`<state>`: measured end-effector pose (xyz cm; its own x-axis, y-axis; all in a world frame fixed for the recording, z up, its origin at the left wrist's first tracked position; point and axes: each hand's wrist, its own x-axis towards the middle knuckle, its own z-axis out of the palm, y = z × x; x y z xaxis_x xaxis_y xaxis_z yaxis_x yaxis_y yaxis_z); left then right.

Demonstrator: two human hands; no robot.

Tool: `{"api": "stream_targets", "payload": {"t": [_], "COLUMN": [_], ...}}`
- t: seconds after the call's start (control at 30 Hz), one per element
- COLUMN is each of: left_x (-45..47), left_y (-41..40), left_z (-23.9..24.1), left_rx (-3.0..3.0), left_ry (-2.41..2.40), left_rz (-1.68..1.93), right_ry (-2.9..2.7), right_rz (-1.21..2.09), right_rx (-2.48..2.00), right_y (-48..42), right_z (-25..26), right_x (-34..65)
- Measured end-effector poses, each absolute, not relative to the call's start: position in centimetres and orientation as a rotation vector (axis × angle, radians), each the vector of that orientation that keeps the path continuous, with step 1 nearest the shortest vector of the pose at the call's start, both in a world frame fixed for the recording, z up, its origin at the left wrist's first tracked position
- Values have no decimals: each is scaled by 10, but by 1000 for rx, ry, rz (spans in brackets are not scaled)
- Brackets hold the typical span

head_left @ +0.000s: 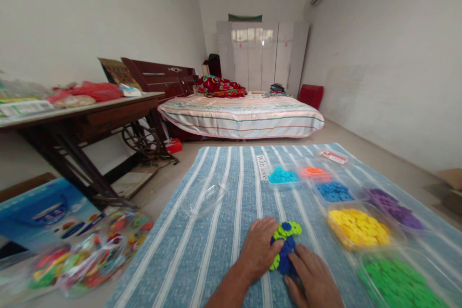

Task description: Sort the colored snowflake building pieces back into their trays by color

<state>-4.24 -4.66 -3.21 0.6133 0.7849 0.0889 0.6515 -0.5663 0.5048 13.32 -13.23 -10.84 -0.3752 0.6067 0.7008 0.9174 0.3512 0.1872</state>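
A joined cluster of notched plastic discs (286, 249), dark blue with lime green, lies on the striped cloth in front of me. My left hand (257, 246) grips its left side, thumb across a green disc and fingers curled at the upper edge. On the right side, my right hand (314, 276) has its fingertips on the dark blue discs, the thumb lower down. Part of the cluster is hidden under both hands. Nearest to my right hand are the tub of yellow discs (357, 228) and the tub of green discs (399, 279).
More clear tubs hold blue discs (334, 191), purple discs (395, 209), light blue discs (283, 175) and orange discs (314, 173). A transparent tub (205, 197) stands on the cloth's left. Bags of colourful pieces (97, 255) lie left of the table, below a sewing-machine table (86, 110).
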Motion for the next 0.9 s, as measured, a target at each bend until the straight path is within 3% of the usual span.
{"api": "stream_targets", "payload": {"t": [0.9], "left_x": [-42], "left_y": [-46], "left_z": [-32], "left_rx": [2418], "left_ry": [1129], "left_rz": [424], "right_ry": [-2107], "right_rz": [-816], "right_rx": [-1312], "right_y": [-131], "right_z": [-110], "right_x": [134]}}
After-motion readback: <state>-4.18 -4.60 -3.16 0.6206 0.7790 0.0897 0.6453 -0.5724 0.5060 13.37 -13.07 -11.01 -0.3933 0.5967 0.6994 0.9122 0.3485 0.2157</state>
